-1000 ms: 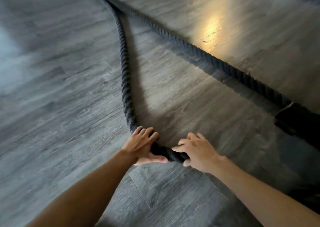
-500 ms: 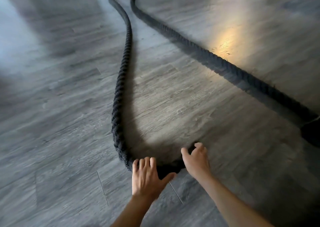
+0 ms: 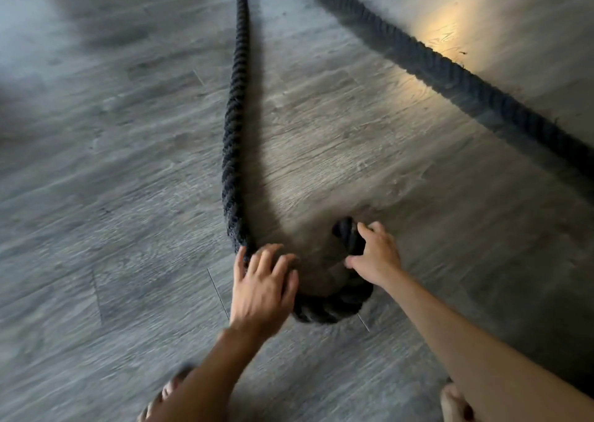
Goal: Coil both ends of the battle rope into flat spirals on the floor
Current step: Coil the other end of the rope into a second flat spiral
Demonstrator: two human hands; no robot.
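A thick black braided battle rope [image 3: 233, 132] lies on the grey wood-look floor. One length runs from the top of the view down to my hands, where it bends into a tight U-shaped curl [image 3: 328, 307]. My right hand [image 3: 374, 254] grips the rope's end [image 3: 345, 230], which points away from me. My left hand [image 3: 262, 285] lies with fingers spread on the rope at the left side of the curl. The rope's second length [image 3: 450, 74] runs diagonally across the upper right.
Grey plank floor [image 3: 112, 196] spreads all around the rope, with a warm patch of light [image 3: 446, 32] at the upper right. My bare feet [image 3: 160, 396] show at the bottom edge, the other foot [image 3: 453, 402] at the lower right.
The rope's end has been bent further round, so the curl is tighter. My right hand moved up and right with the end; my left hand shifted along the rope. The camera tilted down.
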